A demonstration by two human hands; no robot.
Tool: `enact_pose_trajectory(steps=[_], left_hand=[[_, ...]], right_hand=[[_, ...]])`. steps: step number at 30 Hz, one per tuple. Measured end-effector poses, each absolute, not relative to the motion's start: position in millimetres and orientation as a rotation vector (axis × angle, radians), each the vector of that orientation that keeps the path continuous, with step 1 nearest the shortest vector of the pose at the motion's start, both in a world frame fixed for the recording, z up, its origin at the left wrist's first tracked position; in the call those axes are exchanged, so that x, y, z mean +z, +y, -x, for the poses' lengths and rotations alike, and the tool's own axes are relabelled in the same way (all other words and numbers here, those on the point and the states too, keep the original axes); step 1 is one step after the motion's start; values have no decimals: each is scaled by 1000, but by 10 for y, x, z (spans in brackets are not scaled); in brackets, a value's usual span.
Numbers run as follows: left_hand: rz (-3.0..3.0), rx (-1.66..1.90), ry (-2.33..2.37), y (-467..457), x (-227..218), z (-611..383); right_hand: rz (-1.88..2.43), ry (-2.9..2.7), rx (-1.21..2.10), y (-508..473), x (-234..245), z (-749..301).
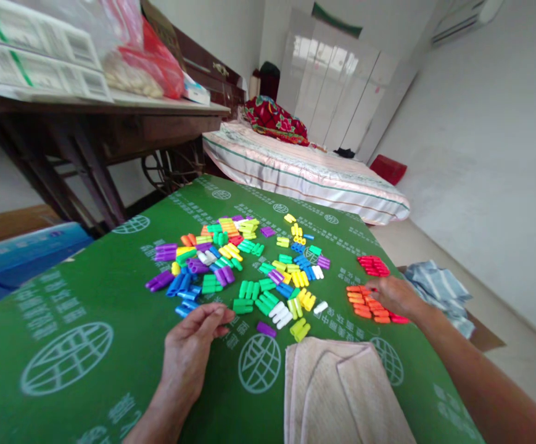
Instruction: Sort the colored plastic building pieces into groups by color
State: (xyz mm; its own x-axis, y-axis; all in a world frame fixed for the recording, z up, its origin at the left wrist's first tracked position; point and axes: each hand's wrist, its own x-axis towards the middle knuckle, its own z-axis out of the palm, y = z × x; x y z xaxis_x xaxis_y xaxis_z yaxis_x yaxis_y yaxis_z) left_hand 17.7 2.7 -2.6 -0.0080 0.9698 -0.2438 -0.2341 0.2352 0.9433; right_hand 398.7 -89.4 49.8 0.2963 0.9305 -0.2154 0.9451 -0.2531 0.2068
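Note:
A heap of small coloured plastic clips (244, 265) in green, yellow, blue, purple, white and orange lies spread across the middle of a green printed table (87, 302). My left hand (192, 345) rests on the table just in front of the heap, fingers curled together, nothing visible in them. My right hand (396, 296) lies at the right edge, fingers closed over a sorted row of orange clips (362, 302); red ends of clips show under it. A separate group of red clips (373, 266) sits just beyond.
A folded beige towel (342, 394) lies at the table's near edge. A dark wooden table with boxes and bags (87, 117) stands at the left. A bed (305, 172) is behind, with a striped cloth on a cardboard box (438, 290) on the floor at right.

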Motion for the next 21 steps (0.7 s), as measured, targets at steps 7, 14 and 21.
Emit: enact_pose_trajectory(steps=[7,14,21], left_hand=[[-840,1170,1146,-64,-7,-169],[-826,1158,1126,-116,-35,-143],[-827,1141,1084,-133,-74,-121]], right_hand=[[-2208,2113,-185,-830,323,-3017],[-2102,2367,-251,-786,13,-2192],[-2221,2342,-31,-804,-257,-2131]])
